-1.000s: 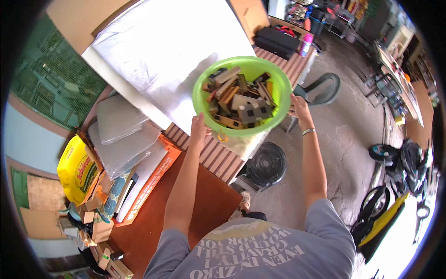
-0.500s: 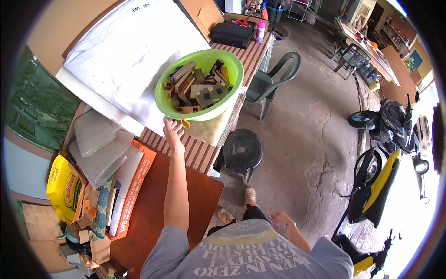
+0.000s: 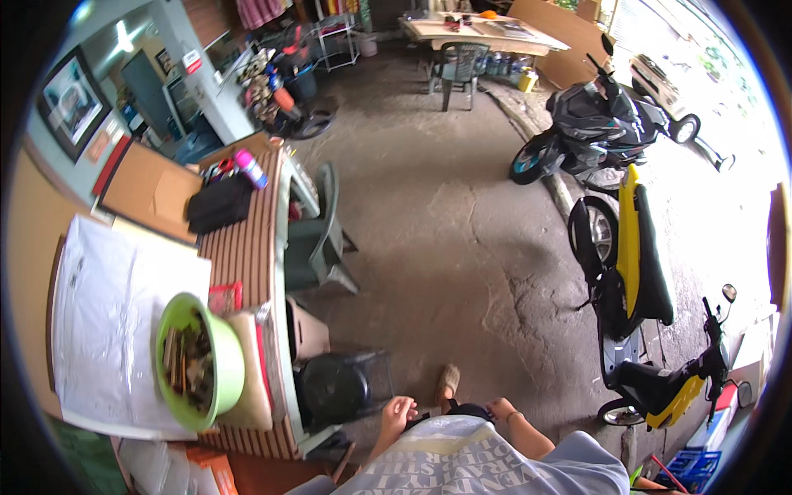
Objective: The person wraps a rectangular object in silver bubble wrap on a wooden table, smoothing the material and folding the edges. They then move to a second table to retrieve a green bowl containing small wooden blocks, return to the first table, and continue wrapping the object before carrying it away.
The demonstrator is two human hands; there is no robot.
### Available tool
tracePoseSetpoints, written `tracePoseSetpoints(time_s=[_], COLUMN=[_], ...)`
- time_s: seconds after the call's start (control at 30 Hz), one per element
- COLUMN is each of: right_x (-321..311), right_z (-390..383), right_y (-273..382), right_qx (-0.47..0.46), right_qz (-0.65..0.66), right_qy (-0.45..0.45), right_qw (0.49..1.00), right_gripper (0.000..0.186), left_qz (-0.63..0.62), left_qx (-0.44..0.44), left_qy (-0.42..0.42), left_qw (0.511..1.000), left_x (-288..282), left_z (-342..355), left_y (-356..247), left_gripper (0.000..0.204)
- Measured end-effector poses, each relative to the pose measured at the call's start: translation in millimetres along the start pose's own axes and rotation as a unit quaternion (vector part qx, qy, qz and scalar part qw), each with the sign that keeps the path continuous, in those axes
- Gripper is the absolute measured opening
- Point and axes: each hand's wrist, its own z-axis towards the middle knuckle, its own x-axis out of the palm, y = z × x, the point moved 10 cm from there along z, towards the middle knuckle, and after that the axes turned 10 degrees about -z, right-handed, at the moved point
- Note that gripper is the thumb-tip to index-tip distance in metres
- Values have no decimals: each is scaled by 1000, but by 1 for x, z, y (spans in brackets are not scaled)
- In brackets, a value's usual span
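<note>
Hanging near the waist: left hand (image 3: 399,415), fingers slack and empty; right hand (image 3: 501,409), fingers too indistinct to judge. Left has withdrawn from green plastic basin (image 3: 224,363), now resting unheld on slatted table (image 3: 242,252).

Left of you, the slatted bench (image 3: 239,264) carries a black case (image 3: 219,205) and a pink-and-purple can (image 3: 250,169), with a green chair (image 3: 304,247) beside it; beyond hangs a framed picture (image 3: 73,103). Right of you, a yellow-and-black motorbike (image 3: 641,256) stands near a dark scooter (image 3: 596,120).
</note>
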Motion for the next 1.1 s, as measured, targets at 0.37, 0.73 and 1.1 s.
tracePoseSetpoints(time_s=[0.37, 0.73, 1.1], right_x=[-391, -537, -728], right_z=[196, 389, 618], right_y=[111, 50, 135], right_qx=[-3, 156, 102], right_qz=[316, 267, 90], right_qy=[-131, -75, -69], right_qw=[940, 948, 988], right_gripper=[28, 24, 35], left_qz=[222, 63, 155], left_qx=[162, 21, -15], left_qy=[3, -1, 153], left_qw=[961, 998, 976], left_x=[85, 229, 429], left_z=[317, 650, 1015], left_y=[-217, -354, -514], left_gripper=[22, 22, 29])
